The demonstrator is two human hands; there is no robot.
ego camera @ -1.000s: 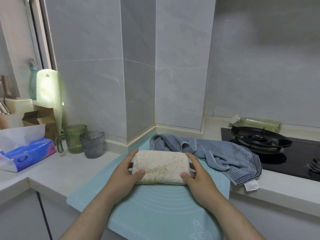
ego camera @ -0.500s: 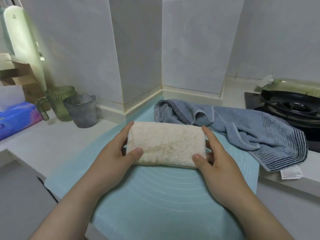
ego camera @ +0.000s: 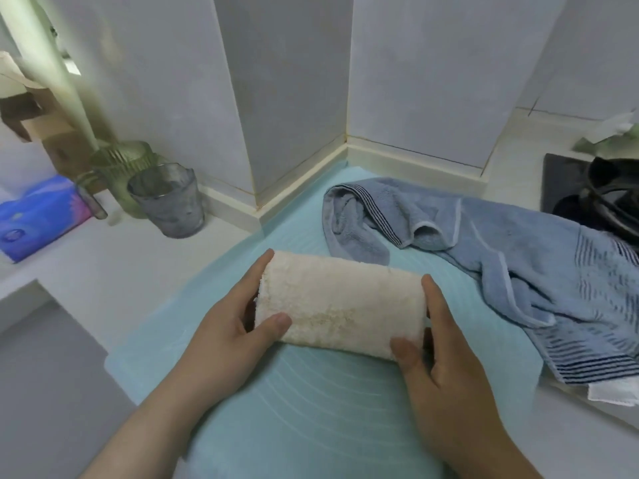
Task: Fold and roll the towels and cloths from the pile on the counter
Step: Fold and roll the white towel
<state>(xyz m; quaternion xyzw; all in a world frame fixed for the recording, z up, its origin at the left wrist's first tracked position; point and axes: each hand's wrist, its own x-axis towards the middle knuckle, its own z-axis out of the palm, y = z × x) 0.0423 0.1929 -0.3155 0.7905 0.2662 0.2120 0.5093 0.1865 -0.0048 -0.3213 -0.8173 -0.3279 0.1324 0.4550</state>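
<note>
A cream fluffy cloth [ego camera: 340,305], rolled into a thick bundle, lies on the light blue mat [ego camera: 311,420]. My left hand [ego camera: 235,326] grips its left end, thumb on the front and fingers behind. My right hand [ego camera: 446,371] grips the right end the same way. A crumpled blue towel [ego camera: 501,267] with dark stripes and a white label lies behind and to the right, draping toward the counter edge.
A grey cup [ego camera: 166,200] and a green glass mug [ego camera: 121,174] stand at the left by the wall. A blue tissue pack [ego camera: 38,216] lies further left. The black gas stove [ego camera: 594,188] sits at the right. The counter edge drops off at lower left.
The camera has moved closer and tilted down. Both hands keep hold of the cream roll, which now lies slightly slanted, its right end nearer to me.
</note>
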